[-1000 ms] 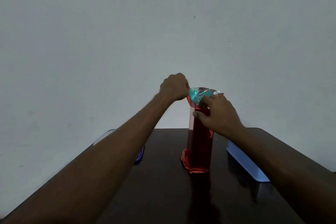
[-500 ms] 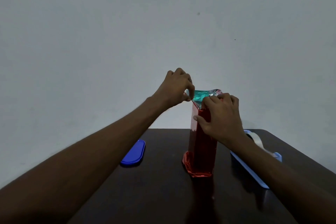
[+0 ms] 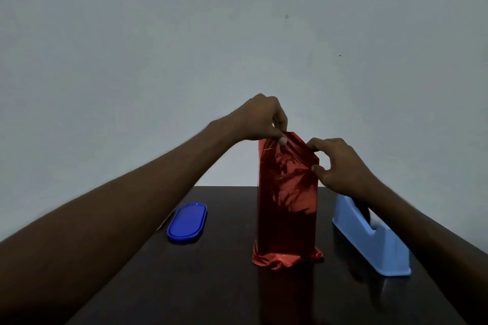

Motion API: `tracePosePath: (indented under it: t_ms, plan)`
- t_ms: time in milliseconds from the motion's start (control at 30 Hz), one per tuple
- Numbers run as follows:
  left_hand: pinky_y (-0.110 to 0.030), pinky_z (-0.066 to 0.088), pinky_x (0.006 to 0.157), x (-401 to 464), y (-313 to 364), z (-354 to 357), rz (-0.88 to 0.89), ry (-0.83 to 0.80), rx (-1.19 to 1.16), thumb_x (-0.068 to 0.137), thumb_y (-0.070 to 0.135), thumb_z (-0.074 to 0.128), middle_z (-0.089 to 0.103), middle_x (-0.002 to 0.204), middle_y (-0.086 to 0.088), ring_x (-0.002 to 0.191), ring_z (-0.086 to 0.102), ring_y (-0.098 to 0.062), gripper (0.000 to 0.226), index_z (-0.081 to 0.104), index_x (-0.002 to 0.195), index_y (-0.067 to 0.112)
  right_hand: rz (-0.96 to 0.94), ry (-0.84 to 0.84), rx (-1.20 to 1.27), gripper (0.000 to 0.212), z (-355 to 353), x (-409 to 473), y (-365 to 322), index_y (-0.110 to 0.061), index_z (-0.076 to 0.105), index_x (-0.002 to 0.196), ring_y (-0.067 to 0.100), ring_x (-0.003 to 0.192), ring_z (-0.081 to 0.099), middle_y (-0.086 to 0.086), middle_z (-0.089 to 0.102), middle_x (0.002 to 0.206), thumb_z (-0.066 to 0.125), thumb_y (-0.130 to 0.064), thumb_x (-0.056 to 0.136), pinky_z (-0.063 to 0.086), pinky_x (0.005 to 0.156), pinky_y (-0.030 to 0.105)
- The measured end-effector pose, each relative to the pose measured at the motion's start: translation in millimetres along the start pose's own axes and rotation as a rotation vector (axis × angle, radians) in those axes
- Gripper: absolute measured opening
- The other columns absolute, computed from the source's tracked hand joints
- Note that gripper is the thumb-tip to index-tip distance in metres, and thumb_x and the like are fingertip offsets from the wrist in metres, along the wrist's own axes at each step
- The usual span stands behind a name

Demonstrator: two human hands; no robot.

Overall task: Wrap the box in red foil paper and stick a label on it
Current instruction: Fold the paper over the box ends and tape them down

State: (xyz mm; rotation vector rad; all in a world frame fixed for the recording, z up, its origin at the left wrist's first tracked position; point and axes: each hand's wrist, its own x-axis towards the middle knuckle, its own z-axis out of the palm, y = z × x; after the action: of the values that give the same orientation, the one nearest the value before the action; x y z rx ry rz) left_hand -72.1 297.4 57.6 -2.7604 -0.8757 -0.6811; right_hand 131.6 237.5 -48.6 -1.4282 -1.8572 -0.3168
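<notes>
My left hand [image 3: 264, 120] pinched the top edge of the red foil paper [image 3: 287, 192] between thumb and fingertips, and my right hand [image 3: 336, 163] gripped the foil's upper right corner, fingers on top and thumb against the side. The box itself stood upright near the middle of the counter [image 3: 224, 285], hidden under the foil, which already sheathed all the sides I could see. At the foot the foil lay crumpled and splayed out on the counter; I could not tell whether it was taped. I judged the top fold was the step in hand, with sealing and the label not yet done; no label showed anywhere. Half a second before, the top had gaped open, showing a greenish silvery inside, and my right hand had been lower, clasping the front; now the top was drawn flat and red, and the view sat lower, closer. A blue lid [image 3: 187, 223] lay to the left and a light blue tape dispenser [image 3: 375, 245] stood to the right
</notes>
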Motion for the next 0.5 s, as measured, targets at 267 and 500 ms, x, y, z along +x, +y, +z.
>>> tracePosePath:
  t_ms: [267,500]
  plan:
    - [-0.018,0.050,0.078,-7,-2,-10,-0.088,-0.168,-0.138,0.076,0.045,0.080,0.075,0.086,0.011,0.089,0.067,-0.001,0.026,0.077,0.090,0.023,0.004,0.002,0.211,0.022,-8,0,-8,-0.022,0.071,0.092,-0.008,0.087,0.058,-0.013,0.071,0.089,0.060,-0.004,0.084,0.036,0.068,0.002]
    - [-0.029,0.053,0.079,-26,-13,-23,-0.152,0.140,-0.299,0.086,0.034,0.072,0.075,0.091,0.003,0.089,0.067,-0.014,0.011,0.078,0.087,0.026,0.238,-0.068,0.453,0.035,-15,14,-5,-0.022,0.075,0.078,0.004,0.099,0.063,-0.010,0.073,0.102,0.045,-0.031,0.094,0.040,0.084,0.026]
